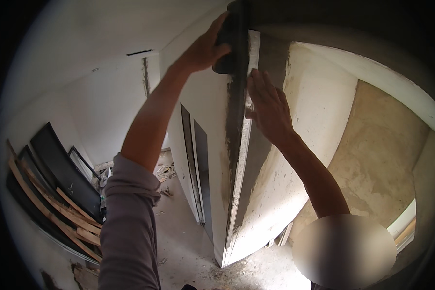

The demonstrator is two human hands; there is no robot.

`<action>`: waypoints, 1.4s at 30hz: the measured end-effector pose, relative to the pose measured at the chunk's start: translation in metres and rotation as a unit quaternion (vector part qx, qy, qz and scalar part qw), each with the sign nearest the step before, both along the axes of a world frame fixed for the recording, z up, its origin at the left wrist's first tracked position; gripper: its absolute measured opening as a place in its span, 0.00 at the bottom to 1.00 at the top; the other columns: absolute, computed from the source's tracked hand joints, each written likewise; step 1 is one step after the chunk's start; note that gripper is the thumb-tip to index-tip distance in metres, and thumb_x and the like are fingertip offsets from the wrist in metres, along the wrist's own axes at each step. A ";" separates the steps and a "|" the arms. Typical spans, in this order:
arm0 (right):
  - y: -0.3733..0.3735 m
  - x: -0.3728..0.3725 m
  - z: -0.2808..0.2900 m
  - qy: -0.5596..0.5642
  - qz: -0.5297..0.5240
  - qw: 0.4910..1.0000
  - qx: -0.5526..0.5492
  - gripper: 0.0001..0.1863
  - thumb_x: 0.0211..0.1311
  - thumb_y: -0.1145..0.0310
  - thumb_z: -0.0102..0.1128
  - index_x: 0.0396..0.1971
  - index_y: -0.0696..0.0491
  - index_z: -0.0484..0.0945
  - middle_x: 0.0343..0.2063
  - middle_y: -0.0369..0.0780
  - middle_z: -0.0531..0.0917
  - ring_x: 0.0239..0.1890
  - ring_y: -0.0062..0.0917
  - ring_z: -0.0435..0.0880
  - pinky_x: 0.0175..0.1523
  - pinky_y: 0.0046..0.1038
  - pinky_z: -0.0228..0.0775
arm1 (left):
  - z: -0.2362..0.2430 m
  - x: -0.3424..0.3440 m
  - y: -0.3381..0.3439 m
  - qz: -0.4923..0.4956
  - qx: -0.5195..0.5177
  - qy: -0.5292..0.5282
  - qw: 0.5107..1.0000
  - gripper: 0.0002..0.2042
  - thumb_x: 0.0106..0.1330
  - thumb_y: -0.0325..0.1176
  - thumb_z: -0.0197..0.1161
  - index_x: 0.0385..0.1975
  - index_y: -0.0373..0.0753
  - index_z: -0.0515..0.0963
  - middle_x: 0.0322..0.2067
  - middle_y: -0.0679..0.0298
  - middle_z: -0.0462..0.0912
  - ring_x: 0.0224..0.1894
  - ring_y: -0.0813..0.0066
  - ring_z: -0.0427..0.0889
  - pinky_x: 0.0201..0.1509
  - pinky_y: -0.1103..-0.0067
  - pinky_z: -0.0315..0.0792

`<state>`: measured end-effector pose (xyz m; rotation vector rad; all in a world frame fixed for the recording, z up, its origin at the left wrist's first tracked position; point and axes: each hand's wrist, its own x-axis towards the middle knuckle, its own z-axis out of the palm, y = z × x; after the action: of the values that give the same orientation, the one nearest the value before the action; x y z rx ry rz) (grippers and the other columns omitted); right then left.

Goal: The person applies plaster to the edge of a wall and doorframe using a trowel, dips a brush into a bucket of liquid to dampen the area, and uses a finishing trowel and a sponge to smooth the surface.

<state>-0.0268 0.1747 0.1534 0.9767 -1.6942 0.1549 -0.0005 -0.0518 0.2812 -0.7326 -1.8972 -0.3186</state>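
High at the top centre, my left hand (205,48) grips a dark rounded object (232,36) against the wall corner. Just below and to its right, my right hand (268,101) has its fingers stretched out, lying against a long pale vertical strip (236,186) on that corner. The strip runs down toward the floor, with dark, rough material (233,125) beside it. A grey band and a whitish, speckled wall face (311,111) lie right of the strip. A blurred oval hides the lower part of my right arm.
Dark panels (63,164) and timber planks (79,222) lean at the left. A narrow opening (200,169) is in the wall left of the corner. Coiled material (165,171) and debris lie on the floor (183,241). A beige plastered wall (377,140) stands at the right.
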 end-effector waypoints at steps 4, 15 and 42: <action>0.000 -0.002 0.001 -0.006 0.020 1.000 0.002 0.42 0.49 0.66 0.69 0.65 0.56 0.60 0.69 0.44 0.58 0.72 0.39 0.54 0.64 0.42 0.58 | 0.008 0.006 -0.005 0.000 -0.031 -0.043 0.999 0.42 0.61 0.34 0.59 0.73 0.51 0.42 0.66 0.44 0.61 0.65 0.46 0.67 0.67 0.64 0.62; -0.001 -0.003 0.001 -0.017 0.014 1.000 0.001 0.43 0.50 0.65 0.70 0.66 0.54 0.60 0.70 0.42 0.55 0.73 0.39 0.50 0.66 0.49 0.54 | -0.152 0.002 -0.043 -0.082 -0.084 -0.153 0.981 0.44 0.61 0.42 0.60 0.73 0.46 0.40 0.71 0.46 0.50 0.72 0.51 0.53 0.74 0.65 0.49; -0.001 0.000 0.004 -0.032 -0.013 0.999 0.010 0.45 0.50 0.64 0.71 0.67 0.53 0.56 0.70 0.42 0.53 0.72 0.42 0.51 0.68 0.49 0.55 | -0.074 0.003 -0.002 -0.077 0.017 -0.048 0.996 0.30 0.69 0.35 0.51 0.71 0.43 0.52 0.67 0.50 0.60 0.70 0.53 0.59 0.72 0.67 0.54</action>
<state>-0.0266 0.1733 0.1572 0.9725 -1.7699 0.1548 0.0022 -0.0542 0.2075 -0.8553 -1.9246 -0.4904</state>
